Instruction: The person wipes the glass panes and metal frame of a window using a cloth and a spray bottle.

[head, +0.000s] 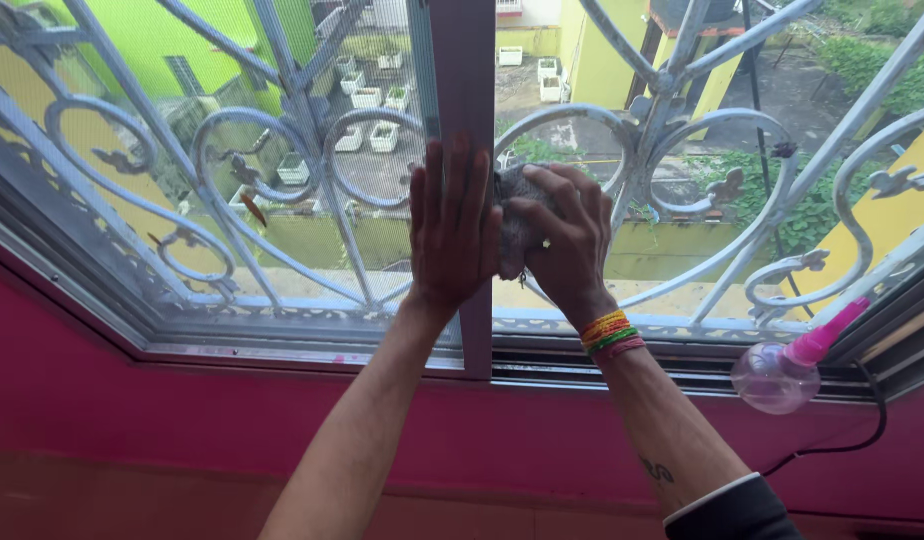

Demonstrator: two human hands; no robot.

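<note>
The left hand (452,235) lies flat against the upright window frame (469,90), fingers straight and close together, holding nothing. Just beside it, the right hand (565,238) presses a bunched grey cloth (515,225) against the glass, fingers curled and clamped on it. The cloth sits between the two hands, next to the frame. A clear spray bottle (782,370) with a pink top rests on the sill at the right, well apart from the hands.
</note>
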